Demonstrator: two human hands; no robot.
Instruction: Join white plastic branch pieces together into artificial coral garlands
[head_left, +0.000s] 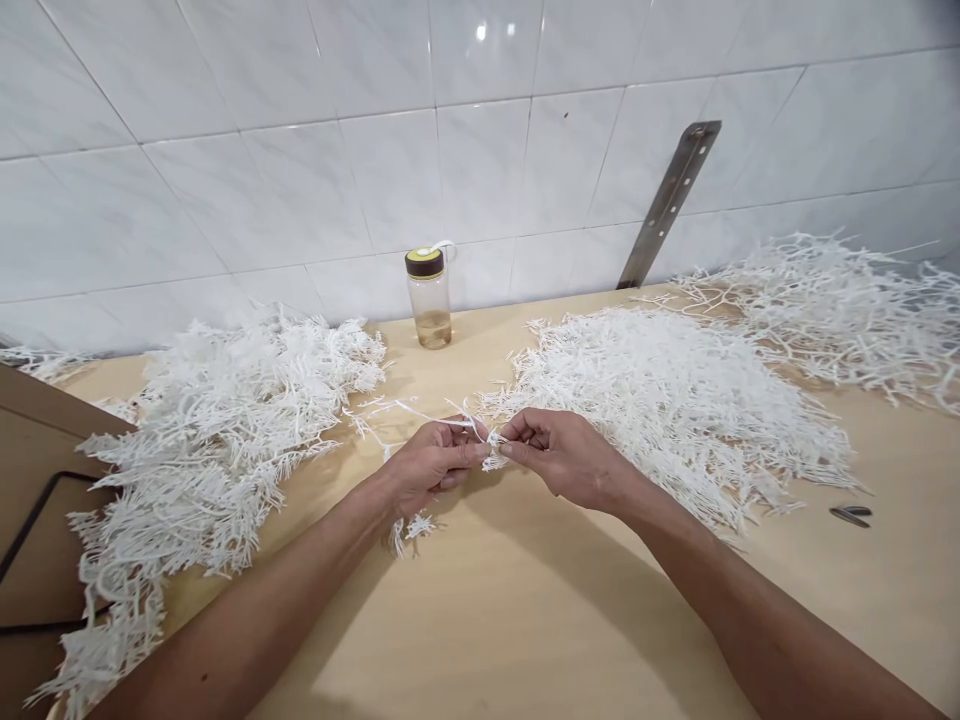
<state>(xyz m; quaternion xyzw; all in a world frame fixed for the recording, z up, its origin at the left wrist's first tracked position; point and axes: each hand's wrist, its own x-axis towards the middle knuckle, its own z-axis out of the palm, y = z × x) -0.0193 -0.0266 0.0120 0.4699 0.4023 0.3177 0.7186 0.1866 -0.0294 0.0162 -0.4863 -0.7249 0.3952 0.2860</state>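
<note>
Near the middle of the table, my left hand (pixel 442 458) pinches a thin white branching plastic stem (pixel 390 408), whose bare branches stretch out to the left. Small white frayed tufts (pixel 411 532) hang below that hand. Close beside it, my right hand (pixel 555 450) has thumb and forefinger pressed together on a small white sprig (pixel 493 452) where the two hands meet. Its exact join with the stem is too small to make out. Just behind the right hand spreads a heap of loose white sprigs (pixel 667 400).
A large pile of white frayed branches (pixel 240 420) covers the left side, spilling toward a cardboard box (pixel 34 480). Bare white stems (pixel 862 310) lie back right. A water bottle (pixel 430 305) stands by the tiled wall, a metal bracket (pixel 670 205) leans there, and small snips (pixel 851 515) lie right.
</note>
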